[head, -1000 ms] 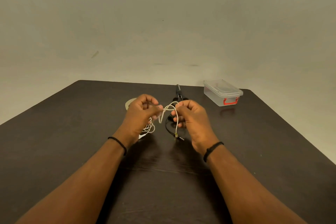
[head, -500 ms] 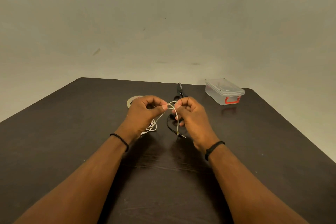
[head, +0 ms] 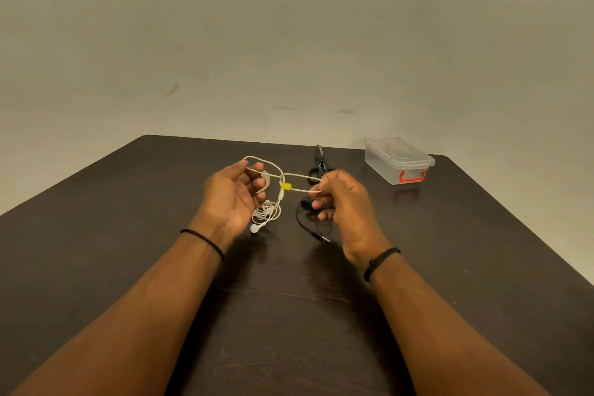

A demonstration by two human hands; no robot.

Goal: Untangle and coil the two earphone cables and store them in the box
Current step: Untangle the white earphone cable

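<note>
The white earphone cable [head: 291, 175] stretches in a loop between both hands above the table, with a yellow piece [head: 285, 186] at its middle. Its bundled rest and a white earbud [head: 255, 228] hang below my left hand [head: 233, 194], whose fingers hook through one end of the loop. My right hand [head: 340, 199] pinches the other end. The black earphone cable [head: 310, 224] lies on the table under my right hand, its jack plug [head: 324, 238] pointing right. The clear plastic box [head: 397, 160] with a red latch stands closed at the far right.
Black-handled scissors [head: 319, 163] lie behind my right hand near the table's far edge. A roll of tape [head: 265, 182] is partly hidden behind my left hand. The dark wooden table [head: 128, 235] ends at a plain wall.
My hands have moved apart, stretching the white cable into a wide loop between them. The yellow piece on the cable has come into sight.
</note>
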